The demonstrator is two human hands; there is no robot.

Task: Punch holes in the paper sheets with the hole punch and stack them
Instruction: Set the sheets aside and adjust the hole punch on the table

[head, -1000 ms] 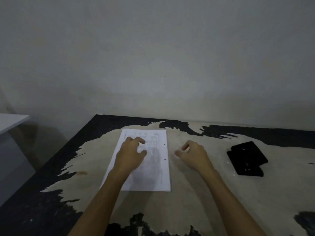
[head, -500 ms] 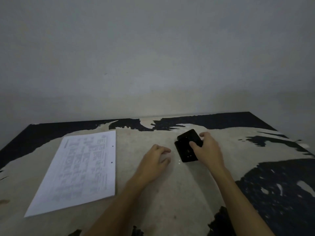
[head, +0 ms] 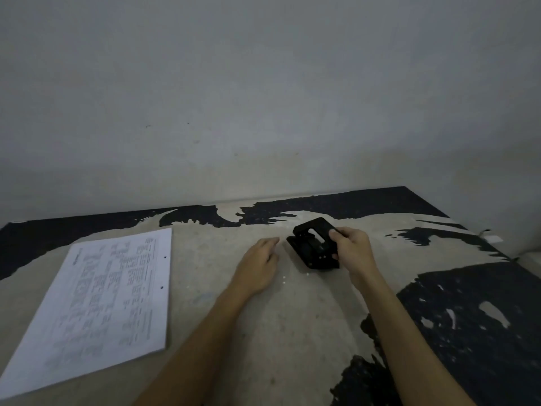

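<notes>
R hand (head: 352,249) fingers (head: 339,234) grasp the black hole punch (head: 314,247) from its right side: thumb on the far top of the lever, other fingers wrapped low on the near right edge. The punch's lever is raised, its underside w/ a slot showing; the base looks tilted, near end at the table (head: 292,332), but can't tell if it fully rests there.

L hand (head: 257,266) lies just left of the punch, not touching it, palm down, fingers loosely extended and released, holding nothing. Fingertips point far-right toward the punch. Both forearms come in bare from the near edge.

A few tiny white paper dots (head: 283,280) sit on the table btwn the hands, near side of the punch.

Paper sheets (head: 99,300) lie flat well apart to the left, a stack w/ printed text, long side running near-to-far, slightly angled. Two punched holes show along its right edge. Near left corner reaches the picture's edge.

Table surface is worn: pale bare patches in the middle, black coating left at the far edge and on the right side. A plain grey wall (head: 263,98) rises behind the far edge. Light is dim.
</notes>
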